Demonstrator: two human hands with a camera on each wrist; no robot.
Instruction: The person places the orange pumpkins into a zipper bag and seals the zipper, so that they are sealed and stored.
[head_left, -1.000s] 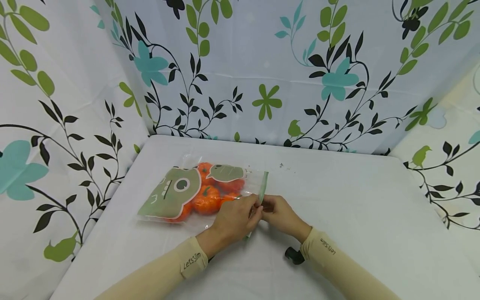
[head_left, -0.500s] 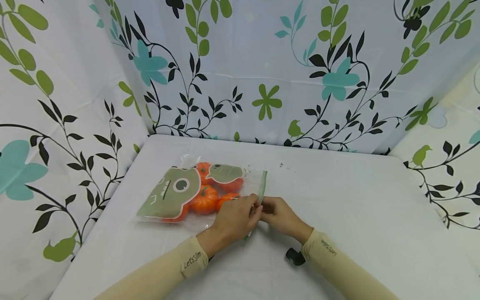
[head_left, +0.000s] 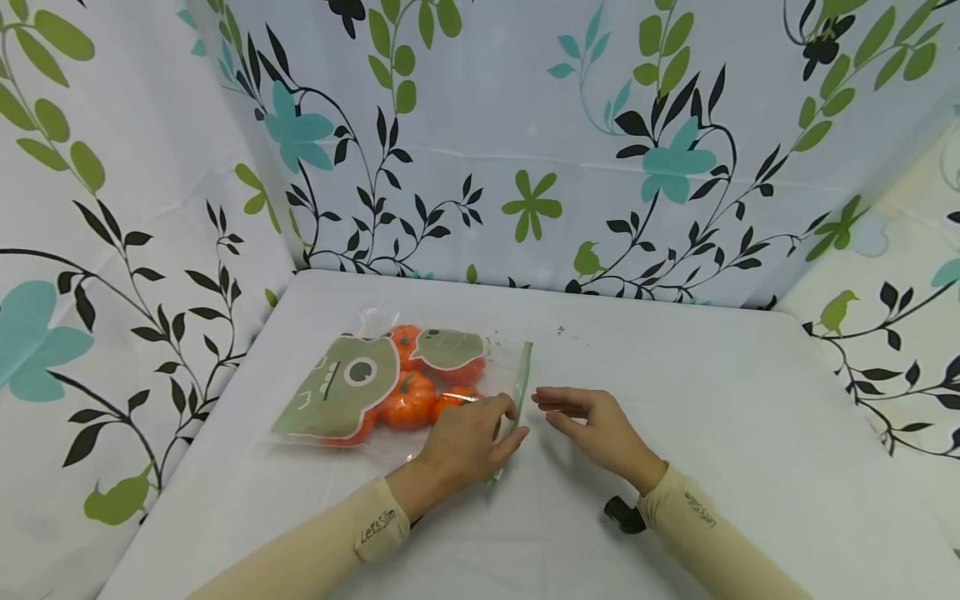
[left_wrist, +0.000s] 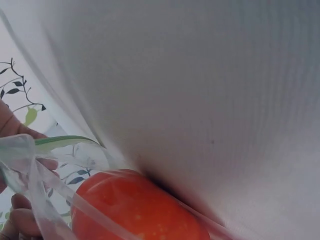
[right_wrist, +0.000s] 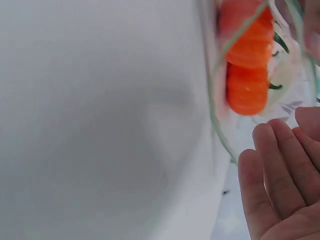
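A clear zip bag with a green dinosaur-like print lies on the table, its green-edged mouth toward the right. Inside it are several small orange pumpkins with green stems. My left hand holds the bag near its mouth, fingers and thumb bent around the green edge. In the right wrist view, the mouth's two green edges stand apart. Just right of the mouth is my right hand, fingers extended and holding nothing, its palm facing the bag.
A small black object is beside the right wrist. The white tabletop reaches back to patterned curtains behind and at both sides. Small dark marks dot the surface beyond the bag.
My right hand has let go of the bag's green edge and moved a little right, its fingers now straighter. My left thumb and forefinger have spread apart; the bag has hardly moved.
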